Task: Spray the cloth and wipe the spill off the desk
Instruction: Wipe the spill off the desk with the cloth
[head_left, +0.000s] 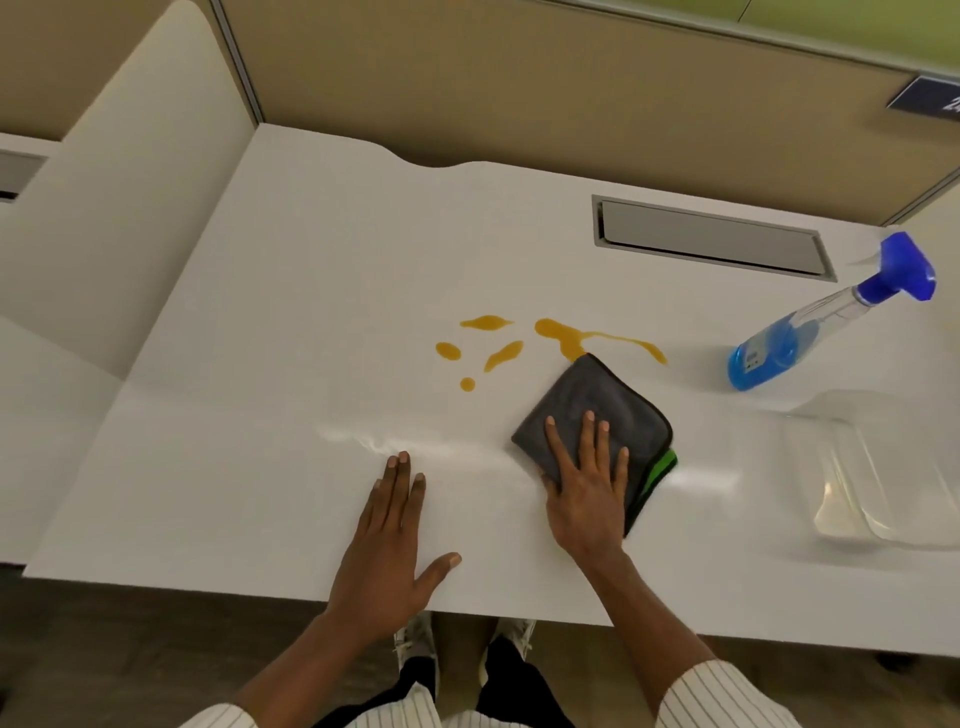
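Observation:
A folded grey cloth (608, 405) with a green edge lies on the white desk (260, 364). My right hand (587, 483) presses flat on its near half, fingers spread. The cloth's far corner touches an orange spill (566, 338), a long streak with several smaller drops (498, 353) to its left. My left hand (387, 540) rests flat and empty on the desk, left of the cloth. A spray bottle (810, 327) with blue liquid and a blue trigger head stands at the right, apart from both hands.
A clear plastic container (878, 478) sits at the desk's right edge, near the bottle. A grey cable hatch (711, 236) is set into the desk at the back right. Partition walls (519, 93) close the back and left. A faint wet streak (363, 441) crosses the desk near my left fingertips.

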